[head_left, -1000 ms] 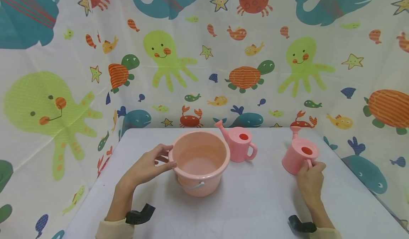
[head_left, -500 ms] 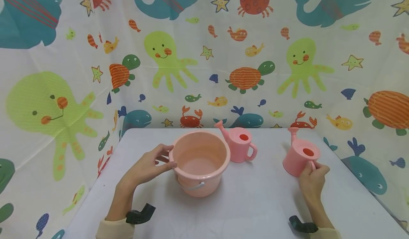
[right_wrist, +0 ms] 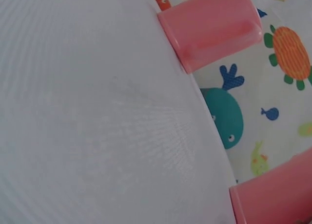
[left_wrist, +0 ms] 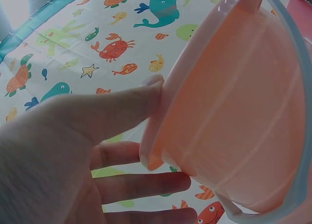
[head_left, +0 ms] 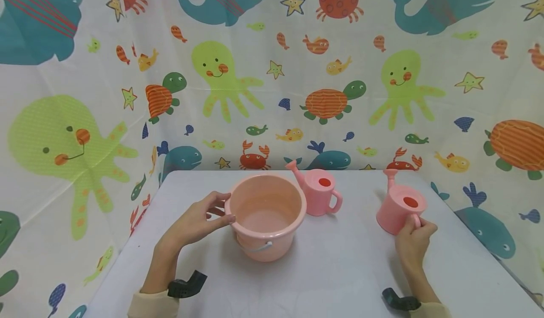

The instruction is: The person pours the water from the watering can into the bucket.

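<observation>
In the head view a peach-pink bucket (head_left: 282,242) stands on the white table, its pale handle (left_wrist: 303,102) hanging down along the outside. My left hand (head_left: 193,226) grips the bucket's rim from the left with thumb and index finger; its other fingers spread below the rim in the left wrist view. At the right, my right hand (head_left: 413,242) holds the handle of a pink watering can (head_left: 392,214), which looks upright on the table, spout away from me. A second pink watering can (head_left: 315,197) stands just behind and right of the bucket, untouched.
The white table (head_left: 340,270) extends between and in front of the hands. A curtain (head_left: 276,143) printed with sea animals hangs along its back and sides. Dark wrist cameras sit on both forearms.
My right hand and its watering can have shifted slightly to the right, with the spout turned a little left. The left hand, bucket and second can have stayed in place.
</observation>
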A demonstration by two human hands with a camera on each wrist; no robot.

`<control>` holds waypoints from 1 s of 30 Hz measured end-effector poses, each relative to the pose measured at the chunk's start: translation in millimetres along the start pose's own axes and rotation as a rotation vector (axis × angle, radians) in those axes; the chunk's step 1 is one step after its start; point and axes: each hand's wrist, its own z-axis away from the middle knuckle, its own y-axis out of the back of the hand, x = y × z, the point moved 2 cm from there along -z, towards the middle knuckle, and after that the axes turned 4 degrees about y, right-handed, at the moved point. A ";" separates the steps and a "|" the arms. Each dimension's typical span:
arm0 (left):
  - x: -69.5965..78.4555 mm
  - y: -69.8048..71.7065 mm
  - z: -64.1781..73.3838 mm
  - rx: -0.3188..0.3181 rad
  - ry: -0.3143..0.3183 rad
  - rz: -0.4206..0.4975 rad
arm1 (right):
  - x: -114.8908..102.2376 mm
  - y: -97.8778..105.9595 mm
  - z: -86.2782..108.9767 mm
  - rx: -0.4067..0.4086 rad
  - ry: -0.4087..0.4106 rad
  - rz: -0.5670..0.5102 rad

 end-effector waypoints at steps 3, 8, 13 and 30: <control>0.6 0.2 0.1 0.001 -0.001 -0.002 | -0.1 -0.6 0.7 0.034 0.011 -0.007; 1.5 0.9 0.4 0.002 -0.003 -0.001 | -0.4 0.5 1.1 0.079 0.005 -0.024; 0.8 1.0 0.6 -0.002 -0.005 0.002 | 0.5 3.6 0.8 0.100 -0.010 -0.058; -0.8 1.0 0.4 -0.003 -0.010 0.004 | -0.8 9.3 1.2 0.167 0.103 -0.112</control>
